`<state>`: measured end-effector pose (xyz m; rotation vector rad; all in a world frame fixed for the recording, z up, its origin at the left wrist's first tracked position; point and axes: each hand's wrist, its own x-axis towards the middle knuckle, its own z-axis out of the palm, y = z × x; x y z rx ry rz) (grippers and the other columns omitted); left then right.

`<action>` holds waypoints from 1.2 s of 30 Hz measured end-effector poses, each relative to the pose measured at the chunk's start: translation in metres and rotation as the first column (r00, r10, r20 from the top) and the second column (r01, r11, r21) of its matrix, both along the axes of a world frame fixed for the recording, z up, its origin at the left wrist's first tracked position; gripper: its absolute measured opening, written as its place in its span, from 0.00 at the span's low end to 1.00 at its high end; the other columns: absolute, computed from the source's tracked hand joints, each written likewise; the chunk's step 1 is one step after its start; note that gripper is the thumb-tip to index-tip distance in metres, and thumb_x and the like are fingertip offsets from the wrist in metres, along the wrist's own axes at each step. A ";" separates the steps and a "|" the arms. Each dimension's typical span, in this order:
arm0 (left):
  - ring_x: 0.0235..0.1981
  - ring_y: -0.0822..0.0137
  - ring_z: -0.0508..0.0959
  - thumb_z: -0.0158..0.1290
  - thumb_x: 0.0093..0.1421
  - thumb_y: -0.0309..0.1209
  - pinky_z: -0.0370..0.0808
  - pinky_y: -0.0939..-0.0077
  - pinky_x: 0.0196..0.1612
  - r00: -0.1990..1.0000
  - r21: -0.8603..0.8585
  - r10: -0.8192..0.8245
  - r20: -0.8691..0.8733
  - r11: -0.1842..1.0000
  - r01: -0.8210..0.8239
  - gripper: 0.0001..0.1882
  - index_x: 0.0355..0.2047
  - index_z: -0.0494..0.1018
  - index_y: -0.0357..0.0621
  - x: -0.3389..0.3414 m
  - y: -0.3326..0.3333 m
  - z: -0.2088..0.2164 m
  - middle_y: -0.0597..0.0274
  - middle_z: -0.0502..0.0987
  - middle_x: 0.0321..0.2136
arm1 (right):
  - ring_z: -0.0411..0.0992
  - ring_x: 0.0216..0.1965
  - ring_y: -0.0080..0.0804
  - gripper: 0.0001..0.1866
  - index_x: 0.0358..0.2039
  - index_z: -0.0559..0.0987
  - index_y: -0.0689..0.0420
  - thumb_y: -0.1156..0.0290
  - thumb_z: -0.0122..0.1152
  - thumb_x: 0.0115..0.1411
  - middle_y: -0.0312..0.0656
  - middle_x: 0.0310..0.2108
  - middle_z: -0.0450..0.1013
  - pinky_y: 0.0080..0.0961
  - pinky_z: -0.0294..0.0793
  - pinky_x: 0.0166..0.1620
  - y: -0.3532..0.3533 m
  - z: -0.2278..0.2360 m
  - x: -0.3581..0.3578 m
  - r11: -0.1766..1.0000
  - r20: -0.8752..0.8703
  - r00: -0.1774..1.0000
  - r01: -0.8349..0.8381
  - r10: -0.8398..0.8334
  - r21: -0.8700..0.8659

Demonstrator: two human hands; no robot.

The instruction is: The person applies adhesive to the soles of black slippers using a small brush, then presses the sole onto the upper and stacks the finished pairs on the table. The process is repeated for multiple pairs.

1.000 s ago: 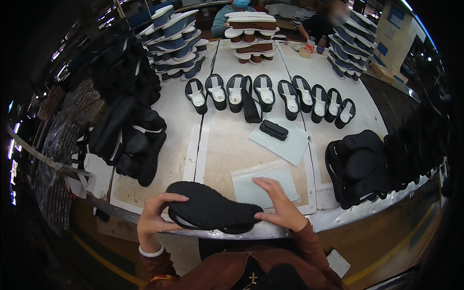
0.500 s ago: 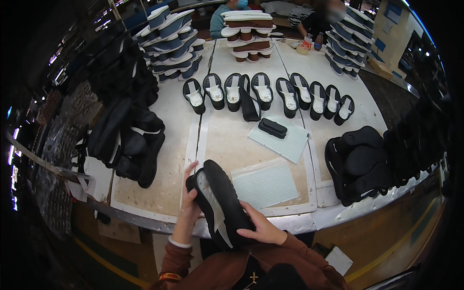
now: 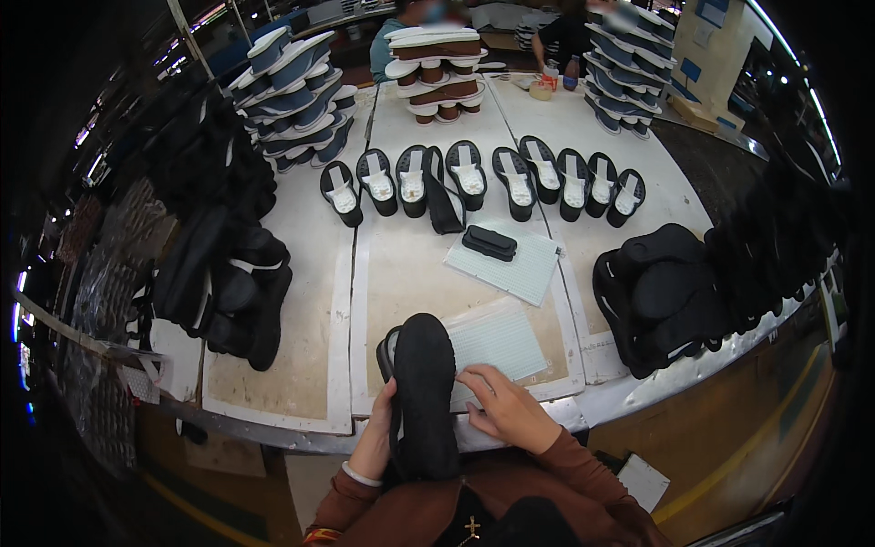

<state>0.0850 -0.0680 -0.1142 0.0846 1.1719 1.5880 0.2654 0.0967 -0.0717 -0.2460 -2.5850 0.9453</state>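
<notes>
Upright above the table's front edge is a black wedge shoe sole (image 3: 426, 392), its dark flat face turned towards me. A second black rim with a pale strip shows behind its left edge. My left hand (image 3: 372, 442) is closed round the left side, thumb along the edge, the other fingers hidden behind. At the right edge, my right hand (image 3: 501, 406) has its index fingertip touching or nearly touching the sole. Its fingers are bent and apart, with nothing visible between them.
A row of black soles (image 3: 465, 173) with white insides stands across the table. A black block (image 3: 489, 242) lies on a pale gridded sheet (image 3: 524, 273); another sheet (image 3: 501, 342) lies nearer. Black soles pile up left (image 3: 241, 292) and right (image 3: 661, 296). Stacked brown soles (image 3: 437, 68) stand farther back.
The sole has turned so its flat black face shows instead of its side. My right hand has moved up from the sole's lower end to its right edge. The view has shifted slightly.
</notes>
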 end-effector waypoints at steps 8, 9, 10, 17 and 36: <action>0.47 0.67 0.80 0.54 0.67 0.57 0.79 0.74 0.50 0.997 -0.180 -0.068 0.027 0.981 0.072 0.34 0.60 0.73 0.41 0.019 0.023 0.047 0.58 0.79 0.49 | 0.60 0.72 0.29 0.21 0.60 0.73 0.37 0.64 0.58 0.66 0.29 0.69 0.63 0.68 0.43 0.74 0.000 0.021 -0.006 0.627 -0.092 0.961 -0.095 0.259 0.774; 0.44 0.67 0.81 0.55 0.66 0.57 0.80 0.74 0.48 0.989 -0.234 -0.139 0.056 0.961 0.149 0.33 0.59 0.74 0.42 0.005 0.041 0.045 0.59 0.79 0.48 | 0.60 0.71 0.24 0.16 0.54 0.74 0.41 0.64 0.57 0.65 0.29 0.65 0.68 0.64 0.50 0.73 0.005 0.026 -0.006 0.647 -0.157 0.954 -0.049 0.257 0.761; 0.45 0.66 0.82 0.56 0.67 0.53 0.80 0.73 0.49 0.991 -0.177 -0.134 0.007 0.975 0.133 0.31 0.59 0.73 0.41 0.005 0.045 0.045 0.58 0.79 0.49 | 0.63 0.70 0.25 0.17 0.55 0.74 0.43 0.66 0.56 0.66 0.29 0.64 0.69 0.65 0.51 0.72 0.010 0.031 -0.004 0.625 -0.129 0.965 -0.044 0.229 0.779; 0.48 0.62 0.82 0.63 0.64 0.32 0.79 0.70 0.52 0.928 0.306 0.099 -0.360 0.952 0.017 0.27 0.58 0.68 0.35 -0.008 0.067 0.090 0.51 0.79 0.50 | 0.80 0.45 0.41 0.33 0.56 0.73 0.66 0.66 0.78 0.54 0.51 0.46 0.79 0.32 0.78 0.51 0.039 0.067 -0.001 0.918 -0.355 0.851 0.318 -0.386 -0.236; 0.43 0.73 0.80 0.67 0.61 0.33 0.76 0.78 0.48 0.762 0.248 0.173 -0.624 0.969 -0.017 0.25 0.53 0.72 0.35 0.012 0.082 0.138 0.58 0.80 0.43 | 0.81 0.36 0.23 0.33 0.63 0.71 0.67 0.65 0.70 0.62 0.48 0.38 0.83 0.17 0.76 0.37 0.039 0.063 -0.011 0.689 -0.184 0.903 0.152 -0.389 -0.709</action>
